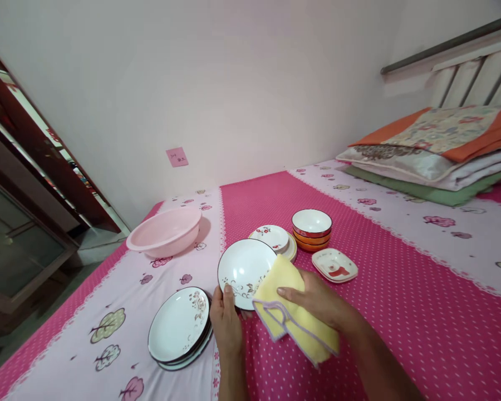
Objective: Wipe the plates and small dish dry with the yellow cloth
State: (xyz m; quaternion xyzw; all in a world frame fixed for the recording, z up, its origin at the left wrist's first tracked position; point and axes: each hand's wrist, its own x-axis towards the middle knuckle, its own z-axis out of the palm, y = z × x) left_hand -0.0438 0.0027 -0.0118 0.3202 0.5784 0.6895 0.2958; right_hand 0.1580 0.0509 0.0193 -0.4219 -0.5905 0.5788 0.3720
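My left hand [226, 317] grips the lower left rim of a white plate [244, 267] with a dark edge and a floral pattern, thumb on top. The plate is held up and tilted over the bed. In my right hand [313, 295] is a yellow cloth [290, 312] with a purple hem, its upper part against the plate's right side. Some of the right fingers are hidden by the cloth. Left of my left hand lies a stack of similar plates [175, 328]. Behind the held plate sit smaller flowered plates [271, 236], partly covered by it.
Stacked bowls [312, 223], white inside and orange below, stand behind small squarish dishes [334, 264] on the right. A pink basin [165, 231] is at the back left of the bed [421, 334]. Folded bedding [438, 150] lies far right, against the wall [250, 89].
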